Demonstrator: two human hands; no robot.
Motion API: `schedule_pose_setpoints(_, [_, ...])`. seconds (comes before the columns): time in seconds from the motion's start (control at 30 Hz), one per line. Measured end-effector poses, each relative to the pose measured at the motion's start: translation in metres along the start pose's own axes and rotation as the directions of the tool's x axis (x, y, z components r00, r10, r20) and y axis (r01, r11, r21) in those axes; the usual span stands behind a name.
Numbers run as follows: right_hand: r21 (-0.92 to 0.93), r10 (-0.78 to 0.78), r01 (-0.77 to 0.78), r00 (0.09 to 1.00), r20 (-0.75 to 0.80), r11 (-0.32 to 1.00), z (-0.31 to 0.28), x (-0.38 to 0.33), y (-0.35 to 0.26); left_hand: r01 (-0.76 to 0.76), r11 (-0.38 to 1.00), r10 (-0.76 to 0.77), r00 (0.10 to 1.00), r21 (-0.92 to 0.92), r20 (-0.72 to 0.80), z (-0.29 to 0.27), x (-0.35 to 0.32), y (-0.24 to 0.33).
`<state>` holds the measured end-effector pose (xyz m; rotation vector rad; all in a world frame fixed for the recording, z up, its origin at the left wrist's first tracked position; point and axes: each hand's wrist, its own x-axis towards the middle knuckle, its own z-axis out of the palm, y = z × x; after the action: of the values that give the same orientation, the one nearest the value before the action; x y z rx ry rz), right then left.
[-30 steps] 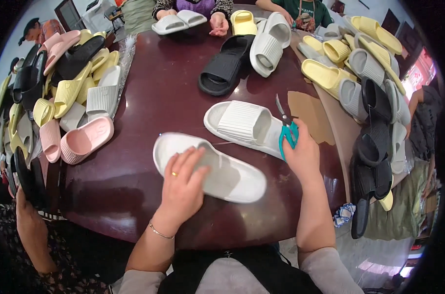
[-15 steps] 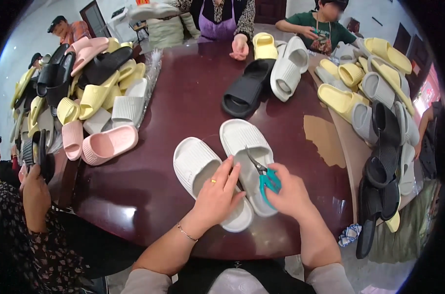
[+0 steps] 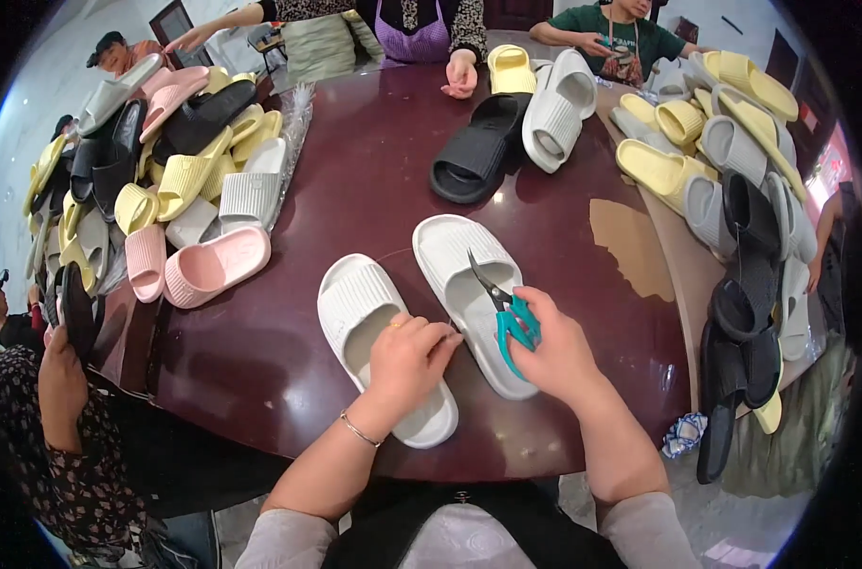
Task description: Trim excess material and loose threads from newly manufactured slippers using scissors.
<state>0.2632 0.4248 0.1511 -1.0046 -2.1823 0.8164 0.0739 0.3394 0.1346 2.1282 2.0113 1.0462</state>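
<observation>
Two white slippers with ribbed straps lie in front of me, toes pointing away: the left slipper and the right slipper. My left hand is over the open part of the left slipper. Its fingers are curled in, thumb and fingertip pinched together beside the right slipper's edge; whatever they hold is too small to make out. In my right hand is a pair of thread snips with teal handles. Their dark blades are a little apart, over the right slipper near its strap.
Piles of yellow, black, pink and grey slippers stand left and right. A black slipper and a white slipper lie at the far side. Across the dark red table a co-worker holds something pink. Another person's hand is at left.
The two white slippers have moved further apart, the left one shifting left. My left hand's fingers went from stretched out to curled into a pinch. A grey slipper now lies atop the left pile.
</observation>
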Motion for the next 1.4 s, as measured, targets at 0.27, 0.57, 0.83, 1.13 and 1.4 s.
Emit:
schedule_pose_setpoints(0.27, [-0.091, 0.018, -0.012, 0.997, 0.071, 0.996, 0.000, -0.002, -0.001, 0.085, 0.663, -0.394, 0.884, -0.744, -0.250, -0.004, -0.011, -0.009])
schedule_pose_setpoints(0.57, [-0.275, -0.310, 0.324, 0.946, 0.094, 0.905, -0.006, -0.006, -0.022, -0.056, 0.656, -0.349, 0.862, -0.753, -0.369, -0.004, -0.011, -0.009])
schedule_pose_setpoints(0.83, [-0.437, -0.336, 0.355, 0.934, 0.124, 0.826, 0.000, -0.008, -0.018, -0.100, 0.752, -0.209, 0.901, -0.651, -0.380, -0.004, -0.016, -0.007])
schedule_pose_setpoints(1.13, [-0.442, -0.342, 0.368, 0.929, 0.141, 0.818, 0.001, -0.013, -0.015, -0.185, 0.758, -0.142, 0.889, -0.625, -0.436, -0.006, -0.017, -0.008])
schedule_pose_setpoints(1.4, [-0.390, -0.365, 0.330, 0.931, -0.015, 0.859, -0.001, -0.008, -0.007, -0.188, 0.741, -0.188, 0.864, -0.645, -0.467, -0.015, -0.017, -0.001])
